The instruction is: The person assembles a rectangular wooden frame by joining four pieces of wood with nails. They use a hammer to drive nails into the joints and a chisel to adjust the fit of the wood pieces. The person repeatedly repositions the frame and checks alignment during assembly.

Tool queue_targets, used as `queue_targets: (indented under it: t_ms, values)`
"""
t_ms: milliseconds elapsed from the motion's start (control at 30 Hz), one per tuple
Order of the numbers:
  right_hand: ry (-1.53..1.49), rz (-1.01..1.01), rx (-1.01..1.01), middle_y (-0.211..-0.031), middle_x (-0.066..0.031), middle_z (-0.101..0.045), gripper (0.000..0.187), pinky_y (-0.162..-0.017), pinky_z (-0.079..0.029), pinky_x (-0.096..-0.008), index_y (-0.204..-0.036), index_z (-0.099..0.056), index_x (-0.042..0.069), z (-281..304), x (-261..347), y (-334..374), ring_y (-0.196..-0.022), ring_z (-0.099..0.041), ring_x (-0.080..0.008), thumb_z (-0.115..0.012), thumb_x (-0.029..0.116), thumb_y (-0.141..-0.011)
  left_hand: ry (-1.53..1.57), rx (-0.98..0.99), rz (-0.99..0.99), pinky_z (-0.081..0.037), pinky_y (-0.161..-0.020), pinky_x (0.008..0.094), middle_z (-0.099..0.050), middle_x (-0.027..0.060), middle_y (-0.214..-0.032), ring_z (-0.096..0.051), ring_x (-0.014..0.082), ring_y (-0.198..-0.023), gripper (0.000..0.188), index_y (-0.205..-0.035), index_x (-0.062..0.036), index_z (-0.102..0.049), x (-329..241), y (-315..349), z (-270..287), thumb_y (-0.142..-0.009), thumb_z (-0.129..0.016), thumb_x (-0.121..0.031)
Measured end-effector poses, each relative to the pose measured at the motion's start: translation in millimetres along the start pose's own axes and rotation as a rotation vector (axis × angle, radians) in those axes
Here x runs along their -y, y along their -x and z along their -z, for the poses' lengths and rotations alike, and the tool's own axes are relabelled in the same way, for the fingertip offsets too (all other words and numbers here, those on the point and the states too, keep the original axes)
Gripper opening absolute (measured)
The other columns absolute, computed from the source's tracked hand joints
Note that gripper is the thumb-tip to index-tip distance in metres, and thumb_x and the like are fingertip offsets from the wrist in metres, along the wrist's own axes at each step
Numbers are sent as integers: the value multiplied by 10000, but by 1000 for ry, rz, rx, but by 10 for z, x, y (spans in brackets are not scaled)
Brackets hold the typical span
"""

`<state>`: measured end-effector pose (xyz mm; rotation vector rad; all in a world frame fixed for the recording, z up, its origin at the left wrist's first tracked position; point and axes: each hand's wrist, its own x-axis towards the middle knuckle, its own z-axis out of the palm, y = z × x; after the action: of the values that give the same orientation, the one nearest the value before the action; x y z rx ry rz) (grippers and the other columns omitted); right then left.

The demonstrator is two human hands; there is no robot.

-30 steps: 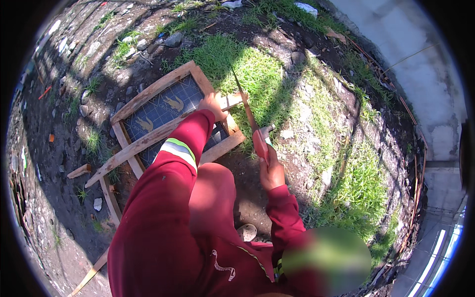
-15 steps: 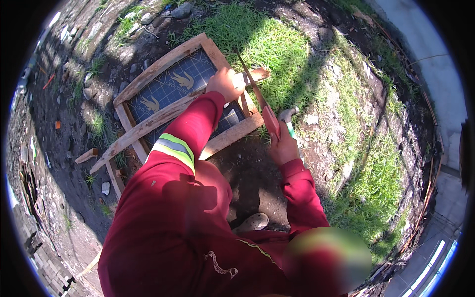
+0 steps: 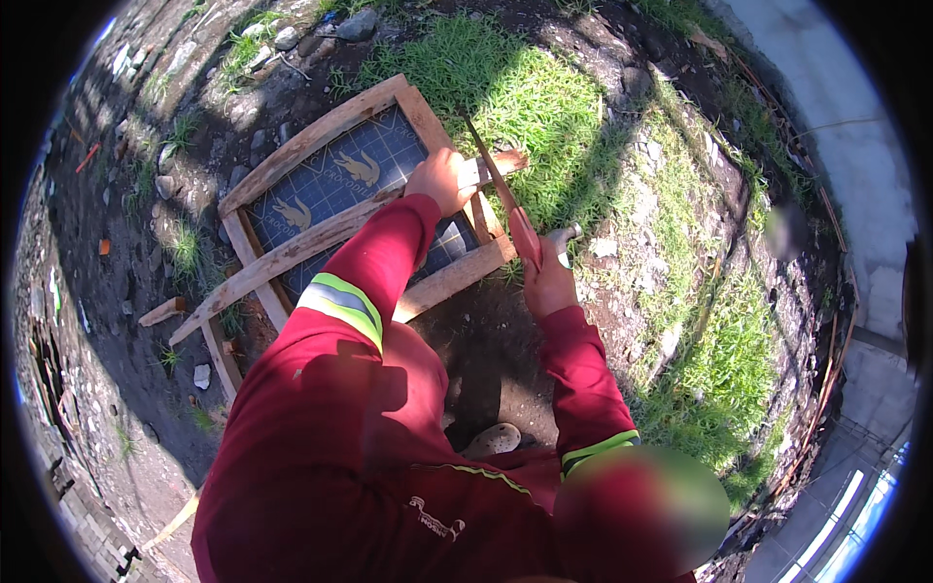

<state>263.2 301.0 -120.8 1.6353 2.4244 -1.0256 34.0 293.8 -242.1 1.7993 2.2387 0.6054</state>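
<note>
My left hand (image 3: 439, 182) is closed round a long rough wooden strip (image 3: 292, 243), pressing it down near its far right end. The strip lies slantwise across a wooden frame (image 3: 311, 146) with a dark gridded panel (image 3: 335, 175) inside. My right hand (image 3: 551, 291) grips the red handle of a handsaw (image 3: 523, 233). The saw's narrow brownish blade crosses the strip just right of my left hand, its tip pointing away from me. Close beside my right hand is a hammer (image 3: 566, 235) with a metal head; its handle is mostly hidden behind the hand.
A short wood offcut (image 3: 161, 312) lies left of the frame. Grass (image 3: 544, 97) grows beyond and to the right, among stones such as a large grey rock (image 3: 357, 23). A pale wall (image 3: 826, 78) runs along the right. My shoe (image 3: 493, 440) stands on bare soil.
The view has shifted slightly. My right hand and the saw have moved a little left, and the hand now covers more of the hammer's handle. My left hand keeps its hold on the strip.
</note>
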Motion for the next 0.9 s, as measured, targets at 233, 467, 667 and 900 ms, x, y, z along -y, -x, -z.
queue_targets:
  t_ms: [233, 467, 667, 900]
  values:
    - [-27, 60, 24, -810, -273, -641, 282, -669, -483, -563, -1191, -470, 96, 118, -502, 423, -792, -628, -462, -499, 191, -927, -2, -84, 72, -502, -813, 444, -567, 136, -1004, -583, 338, -956, 458, -1021, -62, -578, 70, 10, -187, -727, -755, -366]
    - [-242, 114, -136, -891, -244, -671, 299, -774, -497, -512, -1139, -508, 34, -522, -341, -208, -852, -656, -425, -516, 209, -898, -109, 36, 110, -500, -850, 470, -592, 178, -1060, -596, 386, -994, 467, -1085, -47, -568, 188, -153, -267, -749, -758, -309]
    - [-377, 14, -144, -968, -205, -683, 647, -803, -495, -508, -1168, -588, 92, -405, -192, -66, -906, -650, -410, -366, 645, -916, -218, 161, -9, -491, -860, 471, -570, 207, -1078, -574, 391, -1014, 583, -1127, -13, -534, 573, -369, -434, -760, -747, -411]
    - [-367, -6, -90, -982, -202, -685, 629, -815, -495, -505, -1162, -605, 92, -417, -281, -106, -917, -647, -412, -406, 629, -902, -229, 147, -53, -478, -864, 495, -571, 234, -1099, -568, 407, -1022, 600, -1112, 13, -534, 630, -392, -406, -773, -730, -442]
